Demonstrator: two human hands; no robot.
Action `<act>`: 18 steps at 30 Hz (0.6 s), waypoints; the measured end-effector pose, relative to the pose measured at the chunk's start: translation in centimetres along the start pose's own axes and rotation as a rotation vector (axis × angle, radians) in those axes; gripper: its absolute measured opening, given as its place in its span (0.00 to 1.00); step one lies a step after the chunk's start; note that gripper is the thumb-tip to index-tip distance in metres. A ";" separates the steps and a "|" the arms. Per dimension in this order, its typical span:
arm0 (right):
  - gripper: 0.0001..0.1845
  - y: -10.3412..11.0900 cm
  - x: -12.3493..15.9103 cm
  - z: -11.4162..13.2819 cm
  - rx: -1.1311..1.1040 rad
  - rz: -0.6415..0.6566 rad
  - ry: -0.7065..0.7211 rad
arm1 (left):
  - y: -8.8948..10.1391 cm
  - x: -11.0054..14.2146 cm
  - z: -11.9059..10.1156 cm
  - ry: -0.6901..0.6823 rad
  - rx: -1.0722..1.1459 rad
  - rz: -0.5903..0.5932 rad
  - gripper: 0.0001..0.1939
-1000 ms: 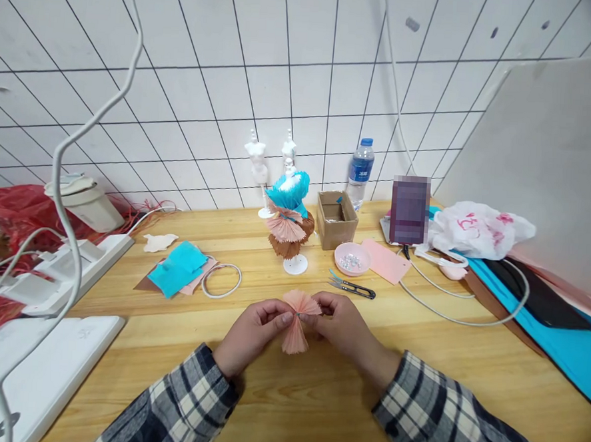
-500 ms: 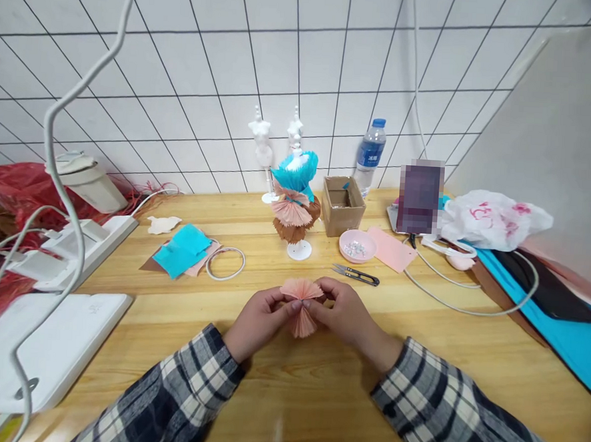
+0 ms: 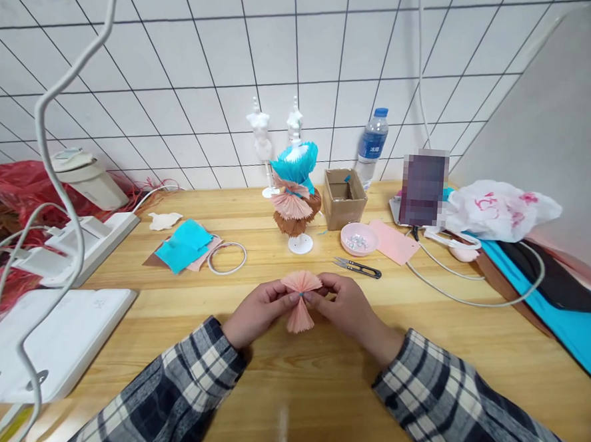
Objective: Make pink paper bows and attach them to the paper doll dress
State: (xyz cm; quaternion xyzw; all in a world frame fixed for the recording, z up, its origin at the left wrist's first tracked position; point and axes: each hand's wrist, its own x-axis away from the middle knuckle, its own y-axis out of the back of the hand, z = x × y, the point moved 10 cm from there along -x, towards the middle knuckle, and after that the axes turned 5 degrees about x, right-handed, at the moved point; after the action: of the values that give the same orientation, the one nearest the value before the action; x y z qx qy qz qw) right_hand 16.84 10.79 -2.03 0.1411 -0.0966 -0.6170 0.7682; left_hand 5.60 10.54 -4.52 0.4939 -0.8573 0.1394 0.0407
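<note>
A pleated pink paper fan (image 3: 300, 318), pinched narrow at its middle with a bluish tie, spreads above and below like a bow. My left hand (image 3: 264, 307) is closed on its left side, thumb near the tie. Thumb and fingers of my right hand (image 3: 344, 311) grip the opposite side. Beyond the hands stands a small white mannequin (image 3: 300, 243) dressed in blue, pink and brown pleated paper. Black thread snips (image 3: 359, 268) lie to the right of it, beside a pink bowl (image 3: 358, 253) of small shiny pieces.
Blue paper sheets (image 3: 184, 246) and a white ring (image 3: 227, 258) lie left. Behind are a cardboard box (image 3: 343, 210), a water bottle (image 3: 373, 146) and two bare mannequins. A white cable (image 3: 79, 234) hangs at left over a power strip (image 3: 96, 249). A plastic bag (image 3: 501, 210) is at right.
My thumbs have moved slightly apart from the middle of the pink fan, so the bluish tie shows. Both hands still hold it. The camera view has shifted a little.
</note>
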 end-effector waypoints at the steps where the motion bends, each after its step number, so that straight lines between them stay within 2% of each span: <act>1: 0.09 0.1 0.0 -0.2 0.020 -0.008 -0.006 | 0.1 0.0 -0.3 -0.021 -0.050 -0.019 0.17; 7: 0.08 0.5 0.0 0.0 0.164 -0.047 0.036 | 0.6 0.0 -1.2 -0.106 -0.127 -0.107 0.16; 11: 0.09 0.7 0.2 0.6 0.306 -0.087 0.100 | 0.4 0.1 -1.3 -0.111 -0.161 -0.102 0.14; 14: 0.08 0.6 0.4 1.1 0.316 -0.102 0.127 | 0.3 0.2 -1.7 -0.128 -0.186 -0.107 0.13; 16: 0.05 0.4 0.6 1.4 0.248 -0.098 0.126 | -0.1 0.2 -1.6 -0.122 -0.102 -0.069 0.12; 18: 0.03 0.1 0.7 1.6 0.130 -0.073 0.125 | -0.6 0.3 -1.2 -0.089 0.082 -0.026 0.11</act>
State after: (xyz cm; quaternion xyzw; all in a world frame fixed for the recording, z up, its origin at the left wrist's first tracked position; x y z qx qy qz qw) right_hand 16.53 9.91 -0.48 0.2323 -0.0834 -0.6271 0.7389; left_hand 5.86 10.35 -3.23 0.5119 -0.8454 0.1515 -0.0161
